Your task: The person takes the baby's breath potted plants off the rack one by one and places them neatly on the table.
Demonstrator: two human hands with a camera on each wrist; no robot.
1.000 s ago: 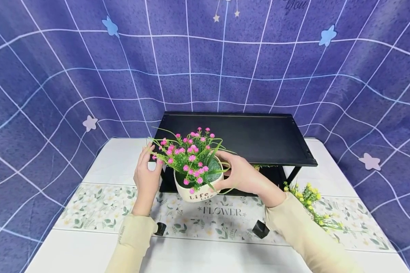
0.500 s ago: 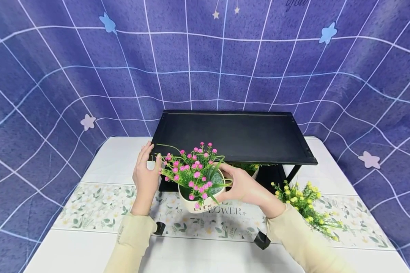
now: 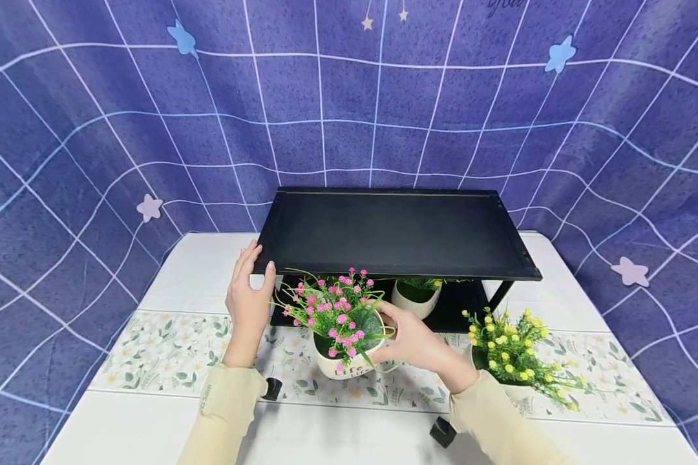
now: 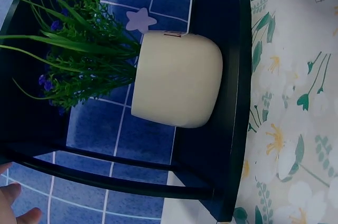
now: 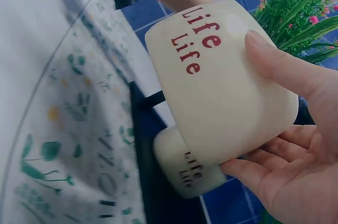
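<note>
My right hand [image 3: 410, 339] grips a cream flowerpot [image 3: 334, 368] with pink artificial flowers [image 3: 340, 310] by its right side, in front of the black two-tier shelf rack [image 3: 384, 239]. In the right wrist view, the thumb lies on the pot's wall [image 5: 222, 92], printed "Life Life" in red, with the other fingers on the far side. The pot appears held off the table. At the rack's left front corner, my left hand [image 3: 248, 310] touches the top tier's edge with fairly straight fingers. Fingertips [image 4: 29, 217] show at the left wrist view's lower corner.
A similar pot [image 3: 410, 305] stands on the lower tier; another view shows a cream pot [image 4: 177, 78] with purple flowers there. Yellow flowers [image 3: 508, 345] in a pot stand right of my right forearm. A floral cloth [image 3: 169, 352] covers the table; a blue curtain [image 3: 349, 97] hangs behind.
My right hand has brought the pink-flower pot down and slightly right, toward the front, exposing the pot on the lower tier. The left hand has hardly moved.
</note>
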